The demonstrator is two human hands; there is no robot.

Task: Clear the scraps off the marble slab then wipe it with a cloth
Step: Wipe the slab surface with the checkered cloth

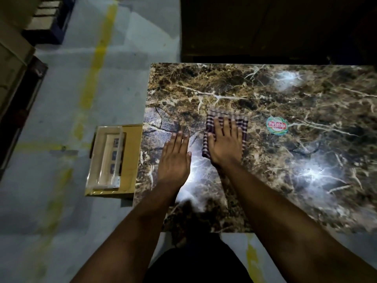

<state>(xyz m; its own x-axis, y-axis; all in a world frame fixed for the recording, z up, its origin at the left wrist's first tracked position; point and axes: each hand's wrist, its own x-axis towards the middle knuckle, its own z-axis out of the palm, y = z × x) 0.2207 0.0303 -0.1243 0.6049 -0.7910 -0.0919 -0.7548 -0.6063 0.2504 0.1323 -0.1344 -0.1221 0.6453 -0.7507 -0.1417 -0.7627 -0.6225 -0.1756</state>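
Observation:
A brown marble slab (285, 94) with white veins fills the right half of the head view. A folded checked cloth (226, 117) lies on it near the left middle. My right hand (225, 142) presses flat on the cloth, fingers spread. Just to its left, my left hand (176, 156) rests flat on the bare marble with fingers together, holding nothing. A round red and green sticker (277, 125) is stuck to the slab right of the cloth. I see no loose scraps on the slab.
A cardboard box (130, 144) stands on the floor against the slab's left edge, with a clear plastic package (106, 158) in it. The grey floor has yellow lines (95, 64). Boxes and a pallet (47, 27) stand far left. Beyond the slab it is dark.

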